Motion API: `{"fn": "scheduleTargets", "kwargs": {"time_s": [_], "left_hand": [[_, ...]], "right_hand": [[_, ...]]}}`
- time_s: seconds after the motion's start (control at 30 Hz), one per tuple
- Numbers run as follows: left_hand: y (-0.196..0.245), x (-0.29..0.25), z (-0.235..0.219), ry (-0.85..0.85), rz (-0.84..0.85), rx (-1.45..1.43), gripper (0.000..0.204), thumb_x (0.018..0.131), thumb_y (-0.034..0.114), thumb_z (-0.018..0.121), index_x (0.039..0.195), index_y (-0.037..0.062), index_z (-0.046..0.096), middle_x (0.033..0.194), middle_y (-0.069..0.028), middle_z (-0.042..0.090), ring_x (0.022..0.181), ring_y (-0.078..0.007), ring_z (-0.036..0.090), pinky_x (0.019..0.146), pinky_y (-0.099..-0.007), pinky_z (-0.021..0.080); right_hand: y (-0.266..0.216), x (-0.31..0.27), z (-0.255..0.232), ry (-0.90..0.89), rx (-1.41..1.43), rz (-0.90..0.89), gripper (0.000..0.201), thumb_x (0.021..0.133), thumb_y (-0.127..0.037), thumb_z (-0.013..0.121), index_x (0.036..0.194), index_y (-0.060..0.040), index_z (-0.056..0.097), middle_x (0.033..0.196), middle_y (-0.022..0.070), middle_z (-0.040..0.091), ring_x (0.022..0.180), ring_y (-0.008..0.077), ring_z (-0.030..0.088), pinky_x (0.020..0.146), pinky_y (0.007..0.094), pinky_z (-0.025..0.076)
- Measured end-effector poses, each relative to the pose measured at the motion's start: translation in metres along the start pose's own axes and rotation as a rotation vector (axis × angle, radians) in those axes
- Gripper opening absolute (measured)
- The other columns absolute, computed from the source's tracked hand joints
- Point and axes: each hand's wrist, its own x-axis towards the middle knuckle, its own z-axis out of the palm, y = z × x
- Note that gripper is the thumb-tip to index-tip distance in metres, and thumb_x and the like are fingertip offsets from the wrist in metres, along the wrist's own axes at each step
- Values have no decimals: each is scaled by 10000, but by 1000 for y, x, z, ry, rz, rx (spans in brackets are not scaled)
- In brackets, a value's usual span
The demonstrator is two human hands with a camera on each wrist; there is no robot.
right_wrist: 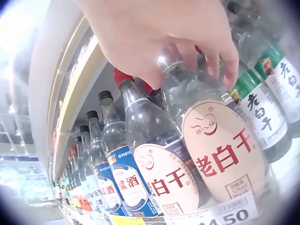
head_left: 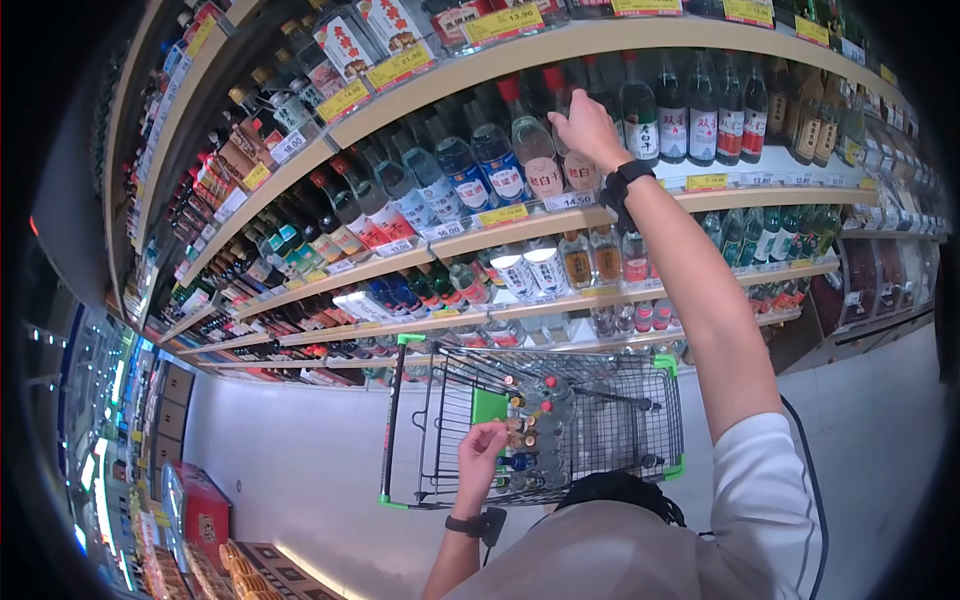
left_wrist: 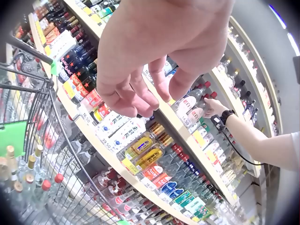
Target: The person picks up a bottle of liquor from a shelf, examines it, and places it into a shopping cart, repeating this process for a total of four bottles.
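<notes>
The right hand (head_left: 592, 132) reaches to a middle shelf and grips the neck of a clear bottle (head_left: 580, 172) with a pink oval label. In the right wrist view the fingers of this hand (right_wrist: 164, 35) curl behind the neck of that bottle (right_wrist: 220, 145), hiding its cap; the bottle stands slightly tilted in the picture behind a price tag. A matching red-capped bottle (right_wrist: 164, 173) is beside it. Over the shopping cart (head_left: 610, 420), the left hand (head_left: 480, 455) hangs with loosely bent fingers. Nothing is between the fingers of this hand (left_wrist: 159, 51) in the left wrist view.
Several bottles (head_left: 540, 440) stand in the cart at its handle side. Blue-labelled bottles (right_wrist: 126, 187) line the shelf to the left, green-labelled ones (right_wrist: 265, 112) to the right. Shelf edges (head_left: 460, 245) with price tags curve along the aisle. Red boxes (head_left: 200, 505) stand at lower left.
</notes>
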Motion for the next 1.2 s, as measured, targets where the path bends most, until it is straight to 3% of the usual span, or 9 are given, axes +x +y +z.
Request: {"fn": "scheduleTargets", "kwargs": {"time_s": [0.27, 0.37, 0.5, 0.67, 0.73, 0.9, 1.0, 1.1, 1.2], "left_hand": [[-5, -4, -4, -25, -21, -33, 100, 946, 59, 640, 1040, 25, 646, 972, -34, 682, 845, -106, 632, 802, -254, 509], [-1, -5, -7, -51, -32, -80, 112, 946, 19, 637, 1058, 20, 636, 1022, -21, 684, 941, -89, 642, 858, -237, 504], [1, -4, -13, -60, -1, -95, 106, 941, 32, 637, 1046, 14, 634, 1010, -49, 682, 924, -112, 645, 819, -254, 514], [7, 10, -18, -123, 52, -90, 168, 958, 68, 636, 1114, 15, 606, 1004, -17, 659, 919, -95, 627, 820, -235, 496], [17, 20, -12, -148, 86, -140, 211, 962, 80, 633, 1157, 20, 580, 1021, -24, 655, 924, -107, 632, 830, -240, 495], [23, 39, 5, -230, 136, -191, 293, 988, 150, 601, 1255, 71, 508, 1170, -73, 614, 1056, -171, 622, 863, -326, 505], [30, 52, 21, -343, 49, -355, 357, 1035, 260, 509, 1345, 98, 439, 1335, -103, 522, 1173, -206, 572, 928, -412, 503], [42, 57, 32, -482, -169, -479, 409, 1062, 323, 415, 1407, 107, 378, 1397, -118, 463, 1178, -256, 572, 982, -442, 503], [31, 55, 31, -646, -222, -525, 453, 1066, 386, 376, 1427, 113, 343, 1346, -145, 517, 1124, -306, 613, 932, -462, 537]], "right_hand": [[-3, 1, -20, -92, -79, -13, 502, 859, -298, 732, 1171, 42, 535, 1172, 296, 635, 1128, 452, 600, 940, 482, 500], [10, 2, -10, 37, -13, -94, 519, 861, -296, 718, 1223, 27, 532, 1180, 289, 636, 1124, 452, 601, 946, 486, 496], [-8, -21, -31, 61, 63, -151, 513, 860, -294, 708, 1251, -13, 529, 1130, 269, 662, 1087, 453, 616, 938, 487, 495], [-50, -62, -64, 228, 87, -427, 439, 839, -252, 702, 1176, -6, 563, 1032, 238, 689, 1010, 420, 649, 862, 460, 505], [-69, -94, -78, 144, 187, -426, 448, 838, -264, 708, 1179, -11, 564, 1025, 230, 692, 991, 421, 652, 854, 453, 509], [-79, -186, -70, -39, 338, -255, 488, 842, -292, 732, 1222, -29, 574, 1040, 177, 704, 957, 309, 686, 842, 395, 519], [-55, -231, -33, -134, 572, -137, 496, 849, -261, 743, 1221, 19, 570, 1051, 176, 705, 976, 263, 690, 860, 366, 518], [-61, -273, -21, -188, 691, -3, 470, 887, -253, 718, 1227, 29, 559, 1035, 150, 708, 965, 189, 681, 836, 330, 524], [-55, -292, -6, -259, 685, 95, 453, 902, -262, 709, 1214, 28, 557, 1049, 151, 705, 944, 162, 673, 796, 312, 524]]}}
